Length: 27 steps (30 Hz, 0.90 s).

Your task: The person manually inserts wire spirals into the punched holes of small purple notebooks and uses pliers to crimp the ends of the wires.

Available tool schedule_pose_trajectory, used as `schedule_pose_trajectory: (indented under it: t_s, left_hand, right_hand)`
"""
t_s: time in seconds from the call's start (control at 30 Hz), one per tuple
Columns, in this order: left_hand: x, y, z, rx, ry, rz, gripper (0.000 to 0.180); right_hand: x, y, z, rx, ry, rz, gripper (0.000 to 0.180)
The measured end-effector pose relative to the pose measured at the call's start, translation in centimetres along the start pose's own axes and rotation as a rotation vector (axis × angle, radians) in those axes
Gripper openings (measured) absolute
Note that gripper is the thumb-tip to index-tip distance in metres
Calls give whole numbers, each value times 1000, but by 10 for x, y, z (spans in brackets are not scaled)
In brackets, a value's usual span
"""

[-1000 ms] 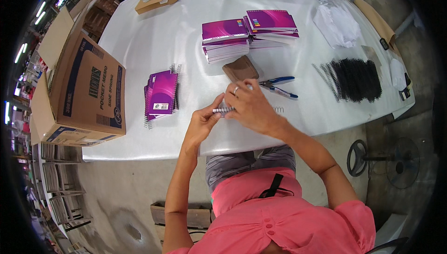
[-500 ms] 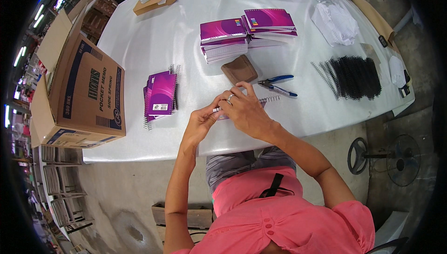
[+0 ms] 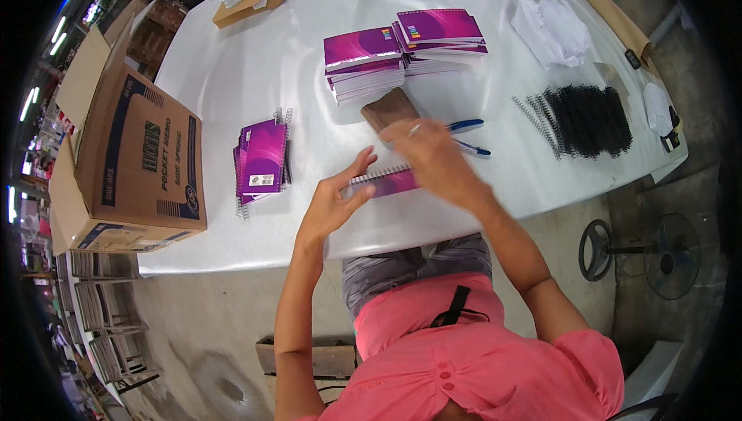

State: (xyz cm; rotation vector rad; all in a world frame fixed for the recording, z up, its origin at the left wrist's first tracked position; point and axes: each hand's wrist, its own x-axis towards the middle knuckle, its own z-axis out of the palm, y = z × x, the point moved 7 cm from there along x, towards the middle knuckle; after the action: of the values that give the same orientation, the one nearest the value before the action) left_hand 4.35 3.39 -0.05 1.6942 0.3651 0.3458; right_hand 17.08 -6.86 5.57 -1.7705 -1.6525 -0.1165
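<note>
Item, hands: two, bare. The left hand point(image 3: 332, 200) has thumb and fingers parted around the left end of a purple notebook point(image 3: 396, 183). The right hand point(image 3: 442, 164), blurred, is over the notebook's right end, a ring on one finger; whether it grips cannot be told.

Item, notebook in work: at the near side of the white tabletop point(image 3: 495, 189), long side crosswise, holes or coil along its far edge.

Item, brown block point(image 3: 382, 110): just beyond the right hand.

Item, pliers point(image 3: 467, 124): blue-handled, beside the block, partly hidden by the right hand.

Item, notebook stacks point(image 3: 362, 49): two, purple-covered, adjoining, beyond the block.

Item, small notebook pile point(image 3: 261, 160): left of the hands, coils protruding.

Item, black coils point(image 3: 591, 121): heaped at right.

Item, carton point(image 3: 154, 162): brown, flaps raised, far left.
</note>
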Motion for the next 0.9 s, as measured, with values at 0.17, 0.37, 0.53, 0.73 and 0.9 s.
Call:
schedule_pose_trajectory:
  t_s: [0.17, 0.37, 0.53, 0.73, 0.9]
  left_hand:
    - [10, 25, -4, 98, 142, 111, 53]
    - [-8, 67, 35, 900, 273, 458, 63]
    - [-4, -12, 18, 855, 420, 163, 67]
    - [3, -3, 24, 1082, 347, 106, 60]
    - [1, 7, 23, 993, 414, 88, 53]
  right_hand:
    - [-70, 102, -25, -375, -21, 262, 41]
    - [-99, 88, -21, -467, -67, 330, 48]
    - [-95, 16, -5, 120, -93, 489, 44]
    - [-74, -15, 0, -37, 60, 188, 43]
    - [-69, -22, 3, -106, 34, 104, 47]
